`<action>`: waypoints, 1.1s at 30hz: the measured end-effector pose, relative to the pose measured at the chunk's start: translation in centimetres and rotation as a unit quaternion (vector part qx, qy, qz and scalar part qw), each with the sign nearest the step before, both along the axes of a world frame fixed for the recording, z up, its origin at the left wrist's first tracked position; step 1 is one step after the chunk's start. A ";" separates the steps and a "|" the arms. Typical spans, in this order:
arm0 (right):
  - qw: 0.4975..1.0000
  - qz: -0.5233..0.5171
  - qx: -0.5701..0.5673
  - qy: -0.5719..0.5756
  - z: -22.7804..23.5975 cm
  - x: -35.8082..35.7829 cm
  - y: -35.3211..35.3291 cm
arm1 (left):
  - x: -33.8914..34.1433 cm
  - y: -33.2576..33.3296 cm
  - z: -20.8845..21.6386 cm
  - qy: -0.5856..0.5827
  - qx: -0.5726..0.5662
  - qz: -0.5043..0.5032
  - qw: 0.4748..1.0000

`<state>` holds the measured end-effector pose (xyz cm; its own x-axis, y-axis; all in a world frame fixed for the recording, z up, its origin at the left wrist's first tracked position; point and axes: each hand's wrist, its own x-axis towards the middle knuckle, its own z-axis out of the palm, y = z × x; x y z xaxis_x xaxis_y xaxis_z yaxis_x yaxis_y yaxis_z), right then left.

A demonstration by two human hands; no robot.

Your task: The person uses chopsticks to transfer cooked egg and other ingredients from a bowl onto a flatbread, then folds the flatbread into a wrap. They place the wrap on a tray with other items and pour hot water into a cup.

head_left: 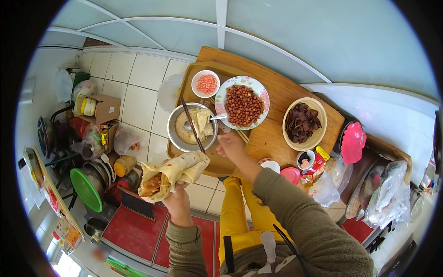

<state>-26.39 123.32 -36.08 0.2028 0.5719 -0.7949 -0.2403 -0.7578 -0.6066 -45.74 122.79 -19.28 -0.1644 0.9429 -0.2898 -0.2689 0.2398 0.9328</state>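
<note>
Head view: a filled flatbread wrap [187,168] is held in the left hand [177,203], fingers bent around its underside, by the near-left corner of the tray [219,162]. Right hand [232,147] is loosely half-curled beside the metal bowl [171,131]; whether anything is pinched can't be told. Wrap is judged light, soft, easily torn. Filling [151,184] is exposed at the lower-left end, so spilling is likely if that end is dipped. Best supported from below, mid-length, lightly squeezed. Chopsticks [192,124] jut past the bowl rim toward the wrap; contact unclear. On the desk [277,81], right-hand room is limited by bowl and floral plate [262,94]. More room is seen leftward, over floor tiles [143,104].
</note>
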 end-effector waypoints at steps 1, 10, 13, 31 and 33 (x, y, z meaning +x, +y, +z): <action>0.999 -0.041 0.016 -0.012 0.6 1.6 -0.9 | -0.1 -0.3 -0.3 -0.024 0.004 0.010 1.000; 0.868 0.088 0.112 -0.476 0.4 17.6 5.2 | -0.2 0.1 -1.2 -0.004 0.012 0.055 0.998; 0.891 0.078 0.096 -0.437 -0.1 16.9 5.1 | 0.0 0.1 -1.5 -0.013 0.024 0.046 0.999; 0.873 0.338 0.346 -0.062 16.2 12.2 4.3 | 12.9 2.8 -7.3 -0.040 -0.057 -0.123 0.990; 0.890 0.337 0.307 -0.003 15.5 13.5 5.6 | 15.2 3.2 -7.9 -0.079 -0.039 -0.100 0.991</action>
<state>-12.85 128.97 -20.59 -0.3481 0.8913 -0.2905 0.1488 -0.2534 -0.9558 -30.55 125.97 -27.15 0.0763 0.9260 -0.3698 -0.3508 0.3721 0.8594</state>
